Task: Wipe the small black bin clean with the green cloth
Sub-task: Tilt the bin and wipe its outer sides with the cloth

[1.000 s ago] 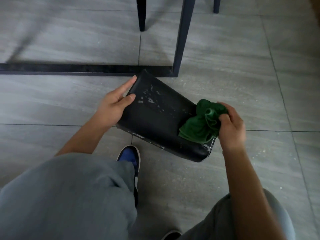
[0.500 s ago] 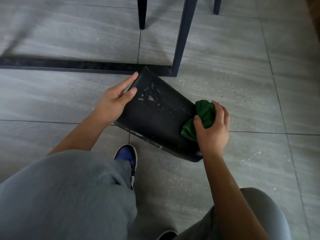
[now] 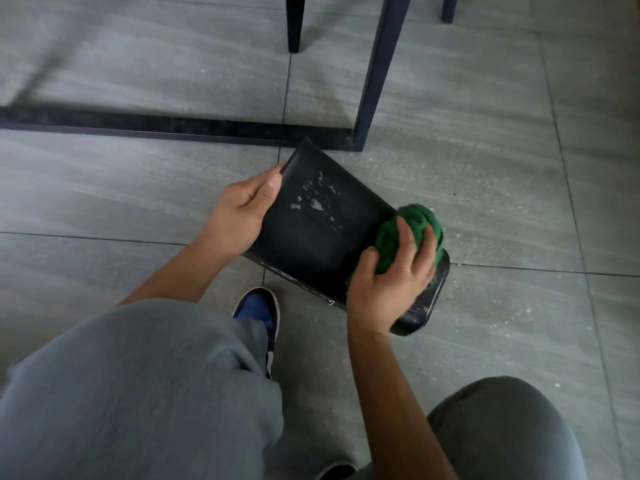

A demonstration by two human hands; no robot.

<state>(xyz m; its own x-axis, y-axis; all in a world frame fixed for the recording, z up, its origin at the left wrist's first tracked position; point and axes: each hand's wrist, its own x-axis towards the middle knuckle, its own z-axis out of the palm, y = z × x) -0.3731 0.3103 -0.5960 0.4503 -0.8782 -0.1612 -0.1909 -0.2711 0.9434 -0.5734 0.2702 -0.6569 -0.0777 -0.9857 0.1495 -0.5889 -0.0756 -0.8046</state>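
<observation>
The small black bin (image 3: 322,237) lies tipped on its side above the grey tiled floor, its flat side facing up with pale flecks of dirt near the far end. My left hand (image 3: 242,213) grips the bin's far left edge. My right hand (image 3: 391,278) presses the bunched green cloth (image 3: 415,230) against the bin's near right end, fingers spread over the cloth. Part of the cloth is hidden under my fingers.
A black metal table frame runs along the floor (image 3: 173,126) with an upright leg (image 3: 377,74) just behind the bin. A chair leg (image 3: 294,22) stands further back. My grey-trousered knees (image 3: 138,393) and a blue shoe (image 3: 258,306) fill the foreground.
My right hand has turned over on top of the cloth and pushed it toward the bin's near right end. My left hand shifted its grip along the far edge.
</observation>
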